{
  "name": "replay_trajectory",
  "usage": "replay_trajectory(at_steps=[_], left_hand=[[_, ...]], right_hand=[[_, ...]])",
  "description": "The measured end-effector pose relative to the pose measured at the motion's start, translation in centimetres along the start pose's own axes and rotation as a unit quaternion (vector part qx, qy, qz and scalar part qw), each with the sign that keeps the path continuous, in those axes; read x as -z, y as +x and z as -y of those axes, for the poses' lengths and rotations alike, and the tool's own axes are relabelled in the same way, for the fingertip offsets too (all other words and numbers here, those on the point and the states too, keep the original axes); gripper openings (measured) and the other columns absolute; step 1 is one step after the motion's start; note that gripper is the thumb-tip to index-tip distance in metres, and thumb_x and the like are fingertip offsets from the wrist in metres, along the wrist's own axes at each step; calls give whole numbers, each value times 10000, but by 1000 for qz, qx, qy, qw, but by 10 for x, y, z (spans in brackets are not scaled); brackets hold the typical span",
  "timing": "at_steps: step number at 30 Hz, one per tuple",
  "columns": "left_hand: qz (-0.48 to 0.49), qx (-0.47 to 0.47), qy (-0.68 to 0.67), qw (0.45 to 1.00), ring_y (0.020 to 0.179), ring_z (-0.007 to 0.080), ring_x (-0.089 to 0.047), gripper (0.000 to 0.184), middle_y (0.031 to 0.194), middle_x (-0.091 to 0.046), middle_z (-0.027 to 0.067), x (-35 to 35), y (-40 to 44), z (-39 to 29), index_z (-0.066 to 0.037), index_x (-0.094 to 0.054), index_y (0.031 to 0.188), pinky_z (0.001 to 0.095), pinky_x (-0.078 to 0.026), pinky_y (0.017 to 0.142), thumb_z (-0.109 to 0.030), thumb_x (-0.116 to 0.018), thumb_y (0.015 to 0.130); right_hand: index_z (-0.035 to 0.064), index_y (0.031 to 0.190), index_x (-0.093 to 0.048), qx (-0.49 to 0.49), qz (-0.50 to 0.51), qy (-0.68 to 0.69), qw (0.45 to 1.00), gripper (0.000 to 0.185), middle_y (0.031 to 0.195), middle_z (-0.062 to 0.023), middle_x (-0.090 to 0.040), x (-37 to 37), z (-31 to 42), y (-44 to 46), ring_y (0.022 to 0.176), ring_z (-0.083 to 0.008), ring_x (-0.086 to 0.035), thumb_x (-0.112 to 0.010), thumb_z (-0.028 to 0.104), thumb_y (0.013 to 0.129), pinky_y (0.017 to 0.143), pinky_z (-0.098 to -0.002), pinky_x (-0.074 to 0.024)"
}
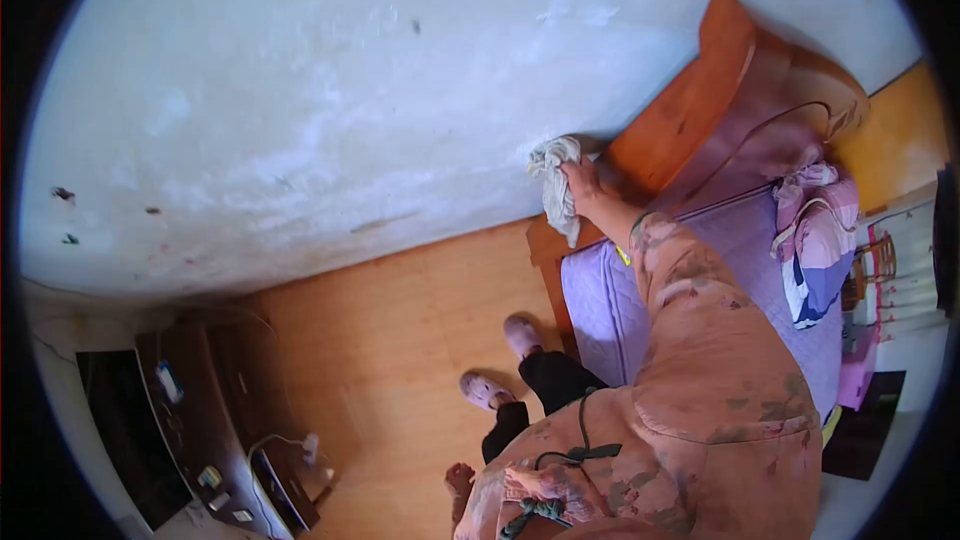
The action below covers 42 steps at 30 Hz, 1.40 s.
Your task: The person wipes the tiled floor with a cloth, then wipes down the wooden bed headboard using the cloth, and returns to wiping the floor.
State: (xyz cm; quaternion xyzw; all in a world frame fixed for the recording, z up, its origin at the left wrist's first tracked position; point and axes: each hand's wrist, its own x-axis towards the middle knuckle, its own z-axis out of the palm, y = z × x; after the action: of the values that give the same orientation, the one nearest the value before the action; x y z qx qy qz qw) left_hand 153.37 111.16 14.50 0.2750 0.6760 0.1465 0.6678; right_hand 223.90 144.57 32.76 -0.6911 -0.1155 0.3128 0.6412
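My right hand [584, 186] reaches out at the end of a long patterned sleeve, its fingers closed round a crumpled whitish cloth [556, 180]. Part of the cloth hangs down below the fingers. It is at the end of the brown wooden headboard [680, 110], close to the wall; whether it presses on the wood or the wall I cannot tell. Low beside my body, my left hand [460, 480] hangs with its fingers curled in, and no object shows in it.
A bed with a lilac quilted cover [740, 240] and bundled bedding [818, 225] stands at right. The stained pale wall [300, 120] runs along the far side. My feet in clogs [484, 390] stand on the wood floor [390, 320]. At lower left is a dark cabinet [205, 410] with a cable.
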Motion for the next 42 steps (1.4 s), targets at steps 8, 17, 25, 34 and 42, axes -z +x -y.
replay_trajectory(at_steps=[8,17,25,34,42], left_hand=[[-61,-75,320,943,527,145,-538,237,535,-526,25,49,22,-66,-35,-559,585,358,-473,504,-163,-557,784],[-1,31,49,998,544,196,-569,130,568,-567,59,69,60,-151,-106,-599,652,393,-466,498,-152,-573,770],[29,-18,113,993,576,223,-582,110,604,-584,73,43,72,-202,-127,-614,698,410,-469,517,-185,-571,781],[47,-51,174,982,617,246,-592,132,649,-597,83,14,88,-275,-135,-624,745,423,-474,548,-237,-564,802],[0,-47,129,990,654,266,-600,164,688,-608,91,46,50,-233,-142,-633,786,436,-479,576,-283,-558,821]], right_hand=[[53,1044,-581,-61,127,67,988,275,841,-55,-604,-22,149,-145,759,-165,-598,-632,126,784,663,-332,-502],[59,1170,-547,299,232,2,926,364,1057,-8,-595,1,350,-222,951,-70,-528,-597,97,811,815,-252,-453],[151,1113,-575,471,-162,-588,638,402,1120,-113,-530,59,430,-165,1057,-333,-503,-685,304,758,877,-454,-439],[109,1109,-568,563,-154,-437,685,444,1078,-125,-567,70,429,-179,1036,-324,-536,-687,300,726,877,-440,-434],[71,1160,-547,542,-194,-370,729,480,1135,-156,-578,84,414,-145,1067,-347,-541,-694,190,719,921,-428,-434]])
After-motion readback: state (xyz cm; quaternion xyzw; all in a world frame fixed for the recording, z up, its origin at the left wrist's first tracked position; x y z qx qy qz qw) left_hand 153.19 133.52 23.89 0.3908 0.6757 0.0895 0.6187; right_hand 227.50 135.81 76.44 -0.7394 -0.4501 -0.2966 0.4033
